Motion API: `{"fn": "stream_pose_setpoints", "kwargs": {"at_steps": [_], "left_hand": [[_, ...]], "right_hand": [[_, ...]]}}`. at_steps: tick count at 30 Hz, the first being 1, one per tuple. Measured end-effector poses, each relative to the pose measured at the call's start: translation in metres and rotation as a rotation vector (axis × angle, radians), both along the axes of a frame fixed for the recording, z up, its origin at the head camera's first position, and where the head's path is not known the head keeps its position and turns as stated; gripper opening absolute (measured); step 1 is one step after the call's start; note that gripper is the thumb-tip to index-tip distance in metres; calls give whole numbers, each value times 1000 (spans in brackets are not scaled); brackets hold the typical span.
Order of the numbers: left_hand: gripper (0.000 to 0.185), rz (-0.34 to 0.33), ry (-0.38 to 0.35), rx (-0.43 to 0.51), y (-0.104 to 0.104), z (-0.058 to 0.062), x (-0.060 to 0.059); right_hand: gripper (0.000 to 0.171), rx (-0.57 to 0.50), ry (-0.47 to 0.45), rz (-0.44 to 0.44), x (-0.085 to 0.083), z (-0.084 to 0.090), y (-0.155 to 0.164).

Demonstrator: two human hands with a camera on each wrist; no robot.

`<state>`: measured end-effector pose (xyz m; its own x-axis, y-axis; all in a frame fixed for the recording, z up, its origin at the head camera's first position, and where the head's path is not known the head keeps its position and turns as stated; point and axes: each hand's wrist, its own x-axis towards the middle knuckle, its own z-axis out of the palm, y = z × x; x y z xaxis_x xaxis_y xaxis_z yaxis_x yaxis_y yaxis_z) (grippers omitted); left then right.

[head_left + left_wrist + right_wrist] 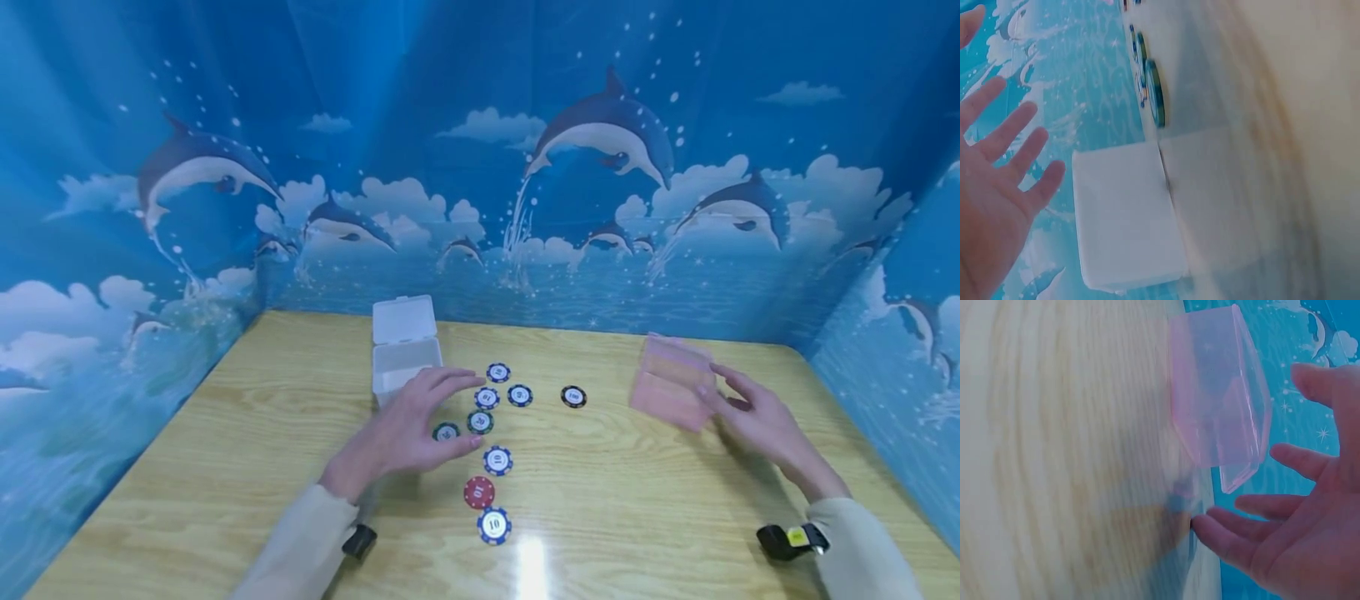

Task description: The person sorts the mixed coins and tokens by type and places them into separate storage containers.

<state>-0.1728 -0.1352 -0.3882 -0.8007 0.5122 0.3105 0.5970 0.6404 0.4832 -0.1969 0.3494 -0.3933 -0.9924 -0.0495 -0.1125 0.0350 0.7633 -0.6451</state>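
Observation:
My left hand hovers with spread, empty fingers over the left side of the poker chips. Under and beside it lie two green chips, several blue chips, one red chip and one black chip. Just behind this hand stands a white plastic box, its lid raised. On the right, my right hand is held loosely at the near right side of a translucent pink box. The right wrist view shows relaxed fingers apart from the pink box, holding nothing.
The wooden table carries everything. A blue dolphin-print curtain hangs along the table's back and both sides. The chips form a loose column at the middle, between the two boxes. A bright light reflection shows near the table's front.

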Motion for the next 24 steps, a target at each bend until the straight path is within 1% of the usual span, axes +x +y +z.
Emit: {"fn": "stream_pose_setpoints", "kwargs": {"at_steps": [2, 5, 7, 9, 11, 15, 17, 18, 20, 22, 24], "left_hand": [[67, -21, -49, 18, 1, -1, 3], [60, -57, -173, 56, 4, -1, 8], [57, -85, -257, 57, 6, -2, 10], [55, -115, -329, 45, 8, -3, 11], [53, -141, -383, 14, 10, -5, 12], [50, -175, -487, -49, 14, -8, 13], [50, -193, -538, -79, 15, -8, 13], [50, -204, -557, -98, 16, -8, 13], [51, -223, -568, -140, 17, -8, 14], [52, -233, -564, -181, 18, -8, 15], [53, -238, -549, -221, 20, -9, 15]], "right_hand": [[79, -7, 0, 14, 1, -3, 2], [77, -7, 3, 35, 0, -5, 5], [75, -14, 7, 53, 0, -6, 6], [73, -25, 14, 67, -1, -6, 6], [72, -43, 14, 73, -1, -7, 5], [71, -79, -9, 75, -2, -9, 4], [71, -117, -37, 74, -1, -9, 4], [72, -141, -52, 75, -2, -9, 4], [73, -204, -72, 80, -1, -9, 3], [74, -263, -91, 83, -1, -10, 2], [75, -311, -91, 87, 1, -11, 2]]}}
